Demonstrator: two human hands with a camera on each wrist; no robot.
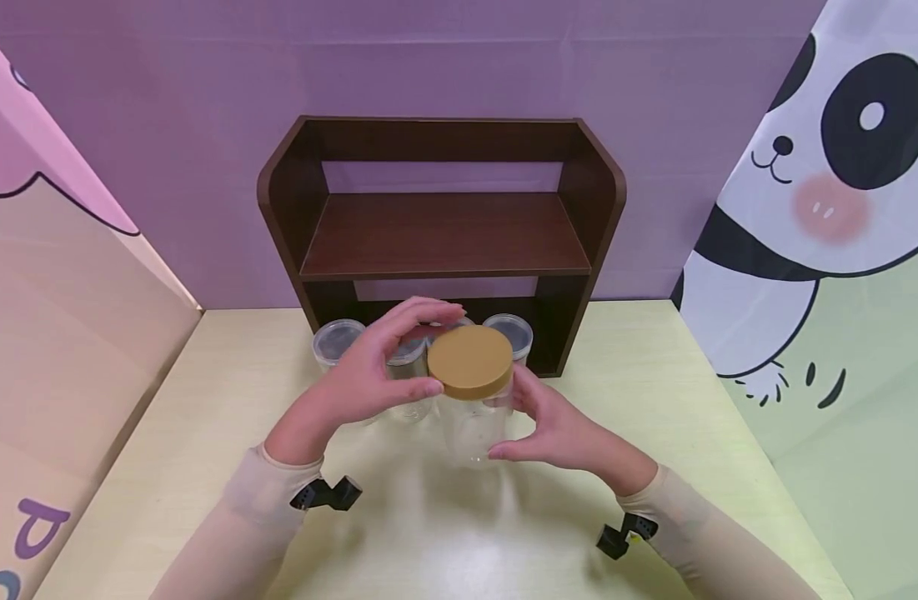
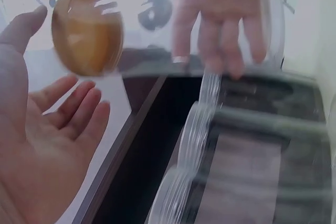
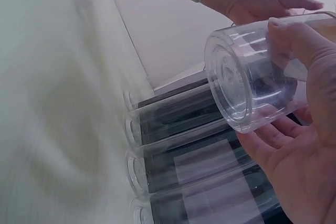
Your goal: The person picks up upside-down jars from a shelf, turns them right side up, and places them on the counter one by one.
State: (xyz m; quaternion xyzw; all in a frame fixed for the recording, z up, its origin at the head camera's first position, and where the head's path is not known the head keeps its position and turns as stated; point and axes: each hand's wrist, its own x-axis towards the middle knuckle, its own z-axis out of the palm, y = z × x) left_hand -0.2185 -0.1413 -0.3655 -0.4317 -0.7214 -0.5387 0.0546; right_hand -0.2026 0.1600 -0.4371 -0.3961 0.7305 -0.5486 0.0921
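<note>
A clear plastic jar (image 1: pixel 474 429) with a gold-brown lid (image 1: pixel 470 361) is held up in front of a row of other jars. My right hand (image 1: pixel 559 425) grips its see-through body, thumb on one side and fingers round the other, as the right wrist view shows; the jar's base (image 3: pixel 229 82) is off the table there. Beside the lid is my left hand (image 1: pixel 368 362), its thumb and fingers spread around it. In the left wrist view a small gap shows between this hand (image 2: pixel 50 129) and the lid (image 2: pixel 89 35).
Several clear jars with transparent lids (image 1: pixel 337 337) stand behind the held jar, at the foot of a dark brown two-tier shelf (image 1: pixel 447 237). The shelf stands at the back of the pale table (image 1: pixel 639 375). Printed cloths, one with a panda (image 1: pixel 826 225), hang around it.
</note>
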